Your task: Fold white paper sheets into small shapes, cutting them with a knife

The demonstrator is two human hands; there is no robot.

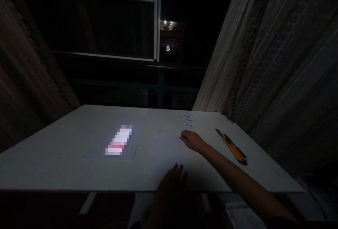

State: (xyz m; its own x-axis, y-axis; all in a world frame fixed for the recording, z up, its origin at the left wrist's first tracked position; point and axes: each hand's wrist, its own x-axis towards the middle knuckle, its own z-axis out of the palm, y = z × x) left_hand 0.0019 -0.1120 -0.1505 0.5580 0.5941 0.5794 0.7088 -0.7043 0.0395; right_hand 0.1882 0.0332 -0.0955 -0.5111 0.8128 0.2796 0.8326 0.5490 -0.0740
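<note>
A pale sheet of paper (165, 148) lies on the white table (60, 148) in dim light. My right hand (192, 140) rests at the sheet's far right corner, fingers curled down together onto its edge. My left hand (170, 183) lies in shadow at the table's near edge, fingers stretched flat toward the sheet's near side. A yellow and black utility knife (232, 147) lies just right of my right forearm, untouched.
A second sheet with a bright pixelated patch (118, 141) lies to the left. Several tiny scraps (187, 119) sit near the table's far edge. Curtains (277, 63) hang at right and left, with a dark window (105, 21) behind.
</note>
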